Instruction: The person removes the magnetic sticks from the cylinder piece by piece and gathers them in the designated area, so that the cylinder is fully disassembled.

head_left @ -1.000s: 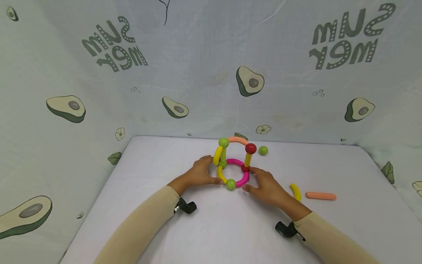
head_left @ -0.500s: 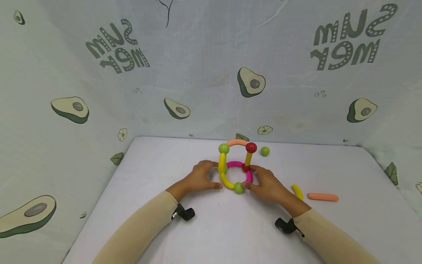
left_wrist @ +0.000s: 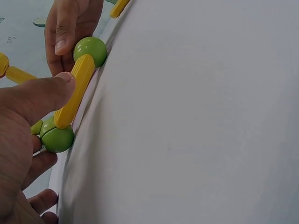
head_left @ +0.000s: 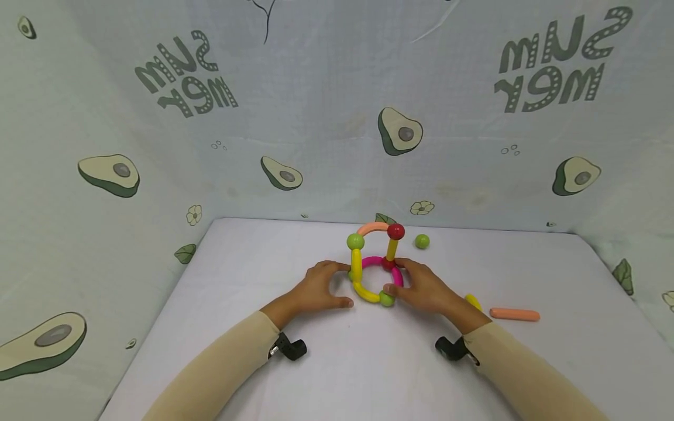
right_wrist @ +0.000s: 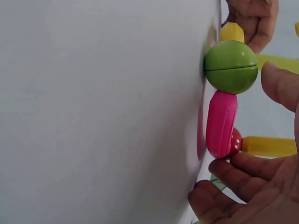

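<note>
A magnetic ball-and-stick structure stands on the table, with a ring of curved sticks and balls as its base. Two uprights rise to a green ball and a red ball, joined by an orange arc. My left hand lies along the left side, fingertips at a lower green ball; its thumb stands apart from the ring in the head view. Across the right side, my right hand holds the base, fingers at the lower red ball, thumb by the front green ball.
A loose green ball lies behind the structure. To the right are an orange stick and a yellow curved stick, partly hidden by the right forearm. A printed cloth hangs behind the white table.
The structure has turned on the table: its front green ball has shifted right and the top red ball slightly left. Both hands stay at its sides, the right one moving slightly inward.
</note>
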{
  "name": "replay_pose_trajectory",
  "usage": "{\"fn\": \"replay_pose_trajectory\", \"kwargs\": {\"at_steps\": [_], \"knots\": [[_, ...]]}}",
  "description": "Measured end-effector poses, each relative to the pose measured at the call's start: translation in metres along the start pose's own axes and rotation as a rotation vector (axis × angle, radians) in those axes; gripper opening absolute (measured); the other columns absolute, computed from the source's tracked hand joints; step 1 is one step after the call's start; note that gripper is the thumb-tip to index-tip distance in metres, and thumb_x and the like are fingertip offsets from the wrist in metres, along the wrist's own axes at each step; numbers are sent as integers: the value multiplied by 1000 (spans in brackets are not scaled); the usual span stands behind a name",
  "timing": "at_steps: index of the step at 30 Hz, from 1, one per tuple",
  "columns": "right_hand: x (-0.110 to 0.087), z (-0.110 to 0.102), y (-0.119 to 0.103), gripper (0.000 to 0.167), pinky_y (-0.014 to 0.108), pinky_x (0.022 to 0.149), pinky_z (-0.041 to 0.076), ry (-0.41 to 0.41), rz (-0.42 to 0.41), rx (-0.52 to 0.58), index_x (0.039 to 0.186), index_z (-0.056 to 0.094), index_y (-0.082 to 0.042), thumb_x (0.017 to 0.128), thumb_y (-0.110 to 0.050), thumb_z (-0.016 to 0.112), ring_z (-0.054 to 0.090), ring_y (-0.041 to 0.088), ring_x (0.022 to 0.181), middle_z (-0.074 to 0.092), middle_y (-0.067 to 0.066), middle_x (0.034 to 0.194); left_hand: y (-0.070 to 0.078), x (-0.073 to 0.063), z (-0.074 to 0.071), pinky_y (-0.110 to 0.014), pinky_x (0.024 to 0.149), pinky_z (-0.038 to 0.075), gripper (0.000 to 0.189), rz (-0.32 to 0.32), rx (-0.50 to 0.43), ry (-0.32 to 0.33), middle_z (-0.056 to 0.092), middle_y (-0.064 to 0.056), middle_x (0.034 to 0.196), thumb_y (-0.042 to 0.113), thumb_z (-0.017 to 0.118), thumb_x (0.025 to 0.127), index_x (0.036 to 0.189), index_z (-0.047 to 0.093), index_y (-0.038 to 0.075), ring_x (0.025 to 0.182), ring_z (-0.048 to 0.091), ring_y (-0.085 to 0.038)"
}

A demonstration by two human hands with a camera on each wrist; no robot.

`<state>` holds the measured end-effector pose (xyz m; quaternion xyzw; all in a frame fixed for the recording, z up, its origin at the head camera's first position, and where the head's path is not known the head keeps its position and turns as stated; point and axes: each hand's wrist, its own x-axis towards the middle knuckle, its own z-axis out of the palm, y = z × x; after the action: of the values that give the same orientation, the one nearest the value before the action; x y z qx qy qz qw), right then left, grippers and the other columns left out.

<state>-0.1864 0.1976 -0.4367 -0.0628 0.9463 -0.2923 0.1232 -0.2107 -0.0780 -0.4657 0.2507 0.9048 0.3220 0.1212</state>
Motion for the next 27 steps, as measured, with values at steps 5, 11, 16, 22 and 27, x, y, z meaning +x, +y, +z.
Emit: {"fn": "replay_pose_trajectory", "kwargs": {"at_steps": [5,11,16,22,27], "knots": [[5,-2,-1,81,64,107,40,-15,-5,0,152,42,-2,91,-42,77,41,45,139,47,24,150,1,-5,0,-58,115,30,73,11,2,3,54,0,146,43,85,82,145,56,19,143,37,-28],[9,-4,-1,82,65,107,40,-35,-11,-4,153,41,-3,91,-44,76,42,45,138,47,24,150,0,-11,3,-55,117,26,72,45,24,6,57,2,143,42,85,82,144,57,17,143,38,-25],[12,-4,-2,82,65,108,38,-45,-20,-1,153,41,-3,91,-44,76,42,45,139,46,23,152,0,-14,5,-53,117,26,72,76,44,12,58,1,141,41,85,82,143,57,15,141,39,-26],[13,-7,-2,79,66,107,38,-57,-48,8,152,43,-3,92,-42,76,42,45,138,47,23,151,2,-19,6,-53,116,26,71,93,41,9,58,2,140,41,85,83,143,57,16,141,39,-24],[13,-9,-3,78,66,107,38,-59,-55,7,151,44,-2,93,-43,75,43,45,137,47,24,151,6,-24,8,-53,116,27,73,107,25,8,58,4,139,39,85,83,145,54,15,139,40,-23]]}}
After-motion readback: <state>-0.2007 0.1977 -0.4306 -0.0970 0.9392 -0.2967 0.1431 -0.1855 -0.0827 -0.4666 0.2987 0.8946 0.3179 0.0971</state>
